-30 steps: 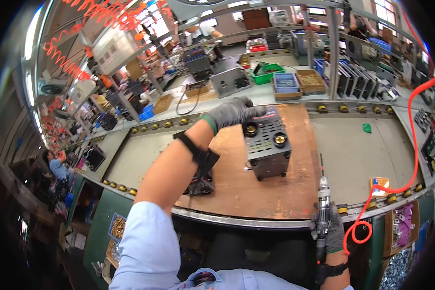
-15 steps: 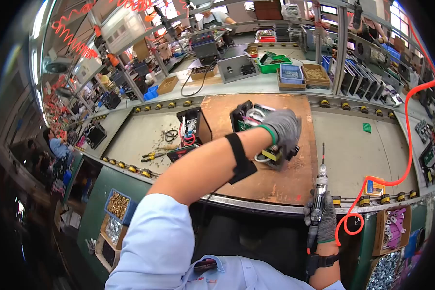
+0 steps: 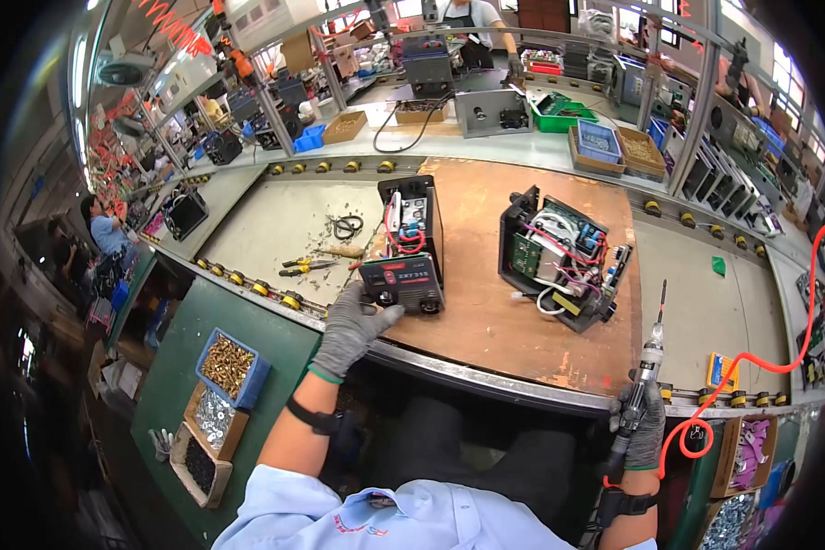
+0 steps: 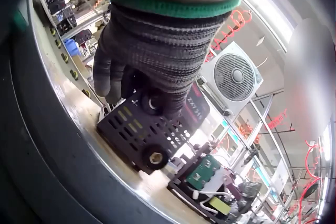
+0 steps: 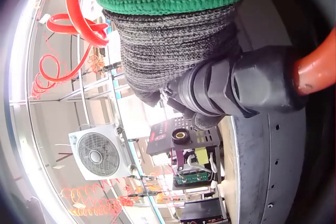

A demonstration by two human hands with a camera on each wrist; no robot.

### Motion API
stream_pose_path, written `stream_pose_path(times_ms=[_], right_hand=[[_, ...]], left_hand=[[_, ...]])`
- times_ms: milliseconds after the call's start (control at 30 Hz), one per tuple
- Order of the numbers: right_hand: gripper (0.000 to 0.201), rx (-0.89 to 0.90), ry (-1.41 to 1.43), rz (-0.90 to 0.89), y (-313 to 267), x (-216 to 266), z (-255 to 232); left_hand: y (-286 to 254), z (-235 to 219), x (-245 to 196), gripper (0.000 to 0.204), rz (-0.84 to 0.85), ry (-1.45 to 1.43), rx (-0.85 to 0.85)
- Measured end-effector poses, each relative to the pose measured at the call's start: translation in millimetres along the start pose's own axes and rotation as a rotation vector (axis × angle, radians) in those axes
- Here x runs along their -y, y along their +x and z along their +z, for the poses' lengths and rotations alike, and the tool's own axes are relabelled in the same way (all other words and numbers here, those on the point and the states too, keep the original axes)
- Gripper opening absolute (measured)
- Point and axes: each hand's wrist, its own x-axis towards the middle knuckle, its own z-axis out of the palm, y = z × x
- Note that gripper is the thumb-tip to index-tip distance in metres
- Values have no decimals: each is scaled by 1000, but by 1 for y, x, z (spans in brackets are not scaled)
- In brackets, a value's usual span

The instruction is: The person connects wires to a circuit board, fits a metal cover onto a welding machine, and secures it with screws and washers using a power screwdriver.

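Note:
My gloved left hand (image 3: 353, 330) is at the lower left corner of a dark front panel (image 3: 401, 282) marked ZX7, fingers loosely extended. That panel leans on a black open-topped machine housing (image 3: 422, 215) with red wires inside. In the left wrist view the hand overlaps the panel, beside its round sockets (image 4: 156, 157). To the right on the wooden board stands a second opened machine (image 3: 564, 261), its circuit boards and white cables facing me. My right hand (image 3: 646, 422), also gloved, grips a power screwdriver (image 3: 649, 367) upright at the bench edge, bit pointing away.
Yellow-handled pliers (image 3: 304, 266) and a black cable loop (image 3: 346, 226) lie left of the housing. A red coiled hose (image 3: 761, 365) runs along the right. Bins of brass fittings (image 3: 227, 365) and washers (image 3: 215, 420) stand at lower left. Rollers (image 3: 291, 300) edge the bench.
The right-hand machine has been turned so its insides face me and shifted right. My left hand has let go of it and moved left to the other panel. The right hand keeps the screwdriver.

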Motion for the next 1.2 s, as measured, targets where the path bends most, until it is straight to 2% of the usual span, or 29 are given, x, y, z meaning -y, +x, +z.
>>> stream_pose_path(times_ms=[100,167,200,267,300,333,367,400,467,533,600,633,667,700,767,833,867,900,933,967,1000,1033,1067,1100,1133,1167,1200], right_hand=[[58,-54,-52,5,0,-1,-1],[57,-71,-52,-22,-2,0,3],[57,-79,-40,-36,-3,-2,5],[53,-49,-16,-96,2,-14,-13],[46,-108,-28,-97,0,-17,-11],[53,-46,-121,-127,-2,-21,-17],[57,20,-132,-144,-10,-23,-11],[61,86,-138,-164,-20,-22,4],[68,154,-141,-156,-33,-24,36],[70,228,-120,-72,-40,-22,82],[69,259,-118,-48,-37,-27,137],[67,264,-113,12,-32,-31,161],[64,357,-131,-24,-12,-44,171],[60,384,-84,4,-1,-55,190],[61,397,-133,51,17,-69,230],[60,427,-179,65,36,-85,244],[60,443,-181,80,46,-94,248],[54,408,-239,40,43,-92,267],[49,385,-295,90,54,-92,261],[47,402,-307,22,64,-97,260],[41,391,-334,76,78,-96,247],[36,430,-432,-10,102,-98,237],[43,407,-490,-90,95,-89,256],[50,469,-549,-57,103,-76,251],[64,511,-549,-123,122,-81,236],[66,546,-500,-152,113,-79,236],[68,575,-448,-185,100,-70,234]], left_hand=[[18,13,16,55,-44,-16,27],[23,23,21,56,127,-73,-18],[19,34,9,56,118,-81,-18],[-1,61,-38,60,113,115,-185],[-7,70,-47,55,125,28,-100],[-12,72,-53,51,139,-63,-20],[-14,59,-61,58,177,97,127],[-2,44,-53,58,162,91,105],[40,-1,-37,58,160,27,-110],[98,-7,8,53,319,167,-327],[160,13,53,49,355,168,-112],[180,16,59,48,282,81,88],[194,18,61,46,208,-6,290],[199,19,60,45,204,116,264],[193,16,54,44,205,108,242],[179,15,50,41,195,186,187],[170,18,57,38,260,190,103],[156,20,63,31,223,172,11],[147,35,91,30,385,321,-106],[123,34,76,32,141,195,-199],[100,35,61,36,56,126,-371],[91,38,59,37,-6,116,-305],[81,34,60,38,-56,94,-233],[60,20,53,40,-7,123,-159],[37,5,44,43,44,149,-76],[15,-15,43,47,120,255,-129],[-8,-37,67,49,479,376,-390]])
